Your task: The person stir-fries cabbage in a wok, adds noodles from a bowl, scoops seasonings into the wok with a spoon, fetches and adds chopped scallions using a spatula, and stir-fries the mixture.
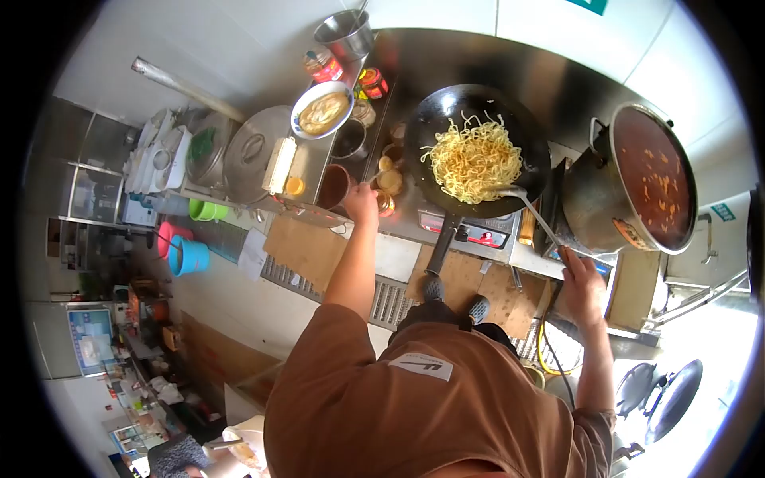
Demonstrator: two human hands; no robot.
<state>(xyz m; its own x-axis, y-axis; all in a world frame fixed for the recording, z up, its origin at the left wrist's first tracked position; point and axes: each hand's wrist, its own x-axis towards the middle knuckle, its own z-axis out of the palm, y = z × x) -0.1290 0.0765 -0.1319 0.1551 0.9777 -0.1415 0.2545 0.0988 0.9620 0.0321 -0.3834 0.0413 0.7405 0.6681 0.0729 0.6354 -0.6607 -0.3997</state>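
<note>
- Left hand point(362, 205): gripping spoon point(385, 164) (yellowish load)
- Right hand point(584, 288): gripping spatula point(544, 225)
- Wok point(434, 115) of noodles point(478, 159), ahead-left of right hand
- Pot point(594, 195) of reddish soup point(649, 167), ahead-right

The shiny metal surface point(486, 49) carries a black wok point(426, 131) at its middle and a tall steel pot point(594, 199) at its right. Towards its left are a metal pail point(345, 41), a jar with a red label point(323, 67), a smaller red jar point(373, 83) and a blue-rimmed bowl point(301, 103). A large round lid point(239, 163) lies farther left.
</note>
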